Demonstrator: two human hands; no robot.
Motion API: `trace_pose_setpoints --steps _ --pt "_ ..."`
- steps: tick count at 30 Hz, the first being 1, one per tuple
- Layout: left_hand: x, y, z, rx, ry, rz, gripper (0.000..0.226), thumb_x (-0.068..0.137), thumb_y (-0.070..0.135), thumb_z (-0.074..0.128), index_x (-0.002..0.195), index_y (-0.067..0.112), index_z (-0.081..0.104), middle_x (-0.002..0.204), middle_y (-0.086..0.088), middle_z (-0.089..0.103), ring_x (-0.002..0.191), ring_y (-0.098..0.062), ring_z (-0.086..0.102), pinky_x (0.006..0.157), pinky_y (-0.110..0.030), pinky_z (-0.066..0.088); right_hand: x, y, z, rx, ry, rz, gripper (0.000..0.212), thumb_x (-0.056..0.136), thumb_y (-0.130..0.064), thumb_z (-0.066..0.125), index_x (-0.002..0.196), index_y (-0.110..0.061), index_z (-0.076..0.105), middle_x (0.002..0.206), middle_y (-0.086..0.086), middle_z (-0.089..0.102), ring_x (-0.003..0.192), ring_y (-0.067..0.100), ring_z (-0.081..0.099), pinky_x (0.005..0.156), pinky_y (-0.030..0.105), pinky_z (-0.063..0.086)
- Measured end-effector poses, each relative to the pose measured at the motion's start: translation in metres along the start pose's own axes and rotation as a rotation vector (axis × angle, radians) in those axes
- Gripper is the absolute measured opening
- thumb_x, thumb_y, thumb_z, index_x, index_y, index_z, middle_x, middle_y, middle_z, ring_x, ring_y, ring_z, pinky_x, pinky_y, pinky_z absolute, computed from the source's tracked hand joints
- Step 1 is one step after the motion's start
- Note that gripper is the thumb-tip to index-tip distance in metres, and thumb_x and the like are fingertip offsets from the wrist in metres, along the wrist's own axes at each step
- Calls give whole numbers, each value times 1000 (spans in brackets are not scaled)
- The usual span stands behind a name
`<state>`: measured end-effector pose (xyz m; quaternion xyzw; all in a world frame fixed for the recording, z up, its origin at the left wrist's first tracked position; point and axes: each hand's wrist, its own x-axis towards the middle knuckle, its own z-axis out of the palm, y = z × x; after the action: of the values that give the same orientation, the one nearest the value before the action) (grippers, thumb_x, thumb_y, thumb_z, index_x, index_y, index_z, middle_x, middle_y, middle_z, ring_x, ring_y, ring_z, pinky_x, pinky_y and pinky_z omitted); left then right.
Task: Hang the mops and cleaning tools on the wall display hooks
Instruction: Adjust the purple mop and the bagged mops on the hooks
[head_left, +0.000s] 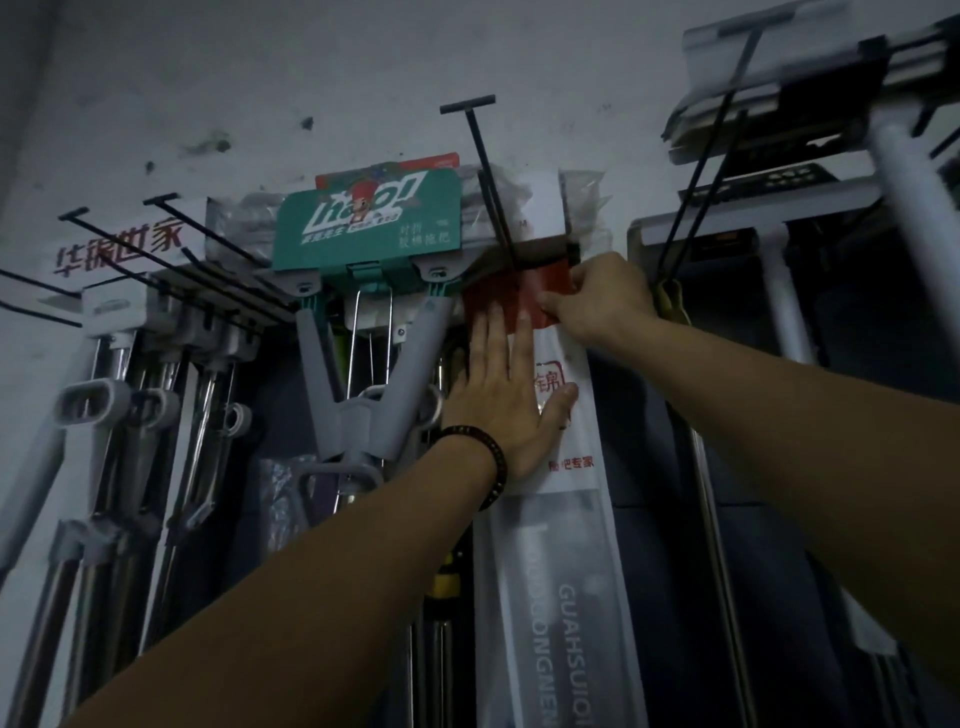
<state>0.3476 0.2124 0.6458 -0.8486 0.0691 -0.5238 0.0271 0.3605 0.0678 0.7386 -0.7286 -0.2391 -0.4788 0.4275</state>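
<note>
A long packaged mop (561, 545) in a white bag with a red top hangs down the middle of the wall display. Its red top (501, 301) sits on a black T-ended hook (485, 171) that sticks out from the wall. My left hand (506, 395), with a dark bead bracelet on the wrist, lies flat and open against the bag below the red part. My right hand (602, 301) pinches the red top at its right edge, beside the hook.
A teal-labelled sponge mop (366, 228) hangs just left of the bag. Several white-headed mops (156, 332) hang on black hooks further left. More white flat mops (779, 130) hang at the upper right. The stained white wall (260, 78) is above.
</note>
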Motion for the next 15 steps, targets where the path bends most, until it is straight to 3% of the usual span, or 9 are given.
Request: trace_pose_setpoints --steps 2,7,11,15 --pt "3 -1 11 18 -26 -16 89 98 71 13 161 18 -23 168 -11 -30 155 -26 -29 129 -53 3 2 9 5 20 0 22 32 84 -52 80 75 -22 74 78 -2 75 76 21 73 77 45 64" --pt "7 -4 22 35 -9 -30 86 99 69 12 161 21 -22 169 -9 -28 156 -25 -28 128 -55 2 2 15 10 -39 -8 -11 36 86 -58 75 86 -22 77 81 -2 74 76 20 72 72 40 63" --pt "6 -11 24 48 0 4 85 99 69 12 160 21 -23 169 -9 -29 156 -25 -28 128 -56 6 2 18 10 -130 -28 -9 36 92 -54 71 88 -18 72 78 -1 60 72 18 62 74 37 59" --pt "7 -12 19 65 -49 12 86 101 66 16 161 18 -22 168 -12 -28 156 -29 -27 128 -56 7 0 13 3 -199 -53 -29 37 87 -56 75 81 -21 66 84 3 70 77 25 69 64 34 56"
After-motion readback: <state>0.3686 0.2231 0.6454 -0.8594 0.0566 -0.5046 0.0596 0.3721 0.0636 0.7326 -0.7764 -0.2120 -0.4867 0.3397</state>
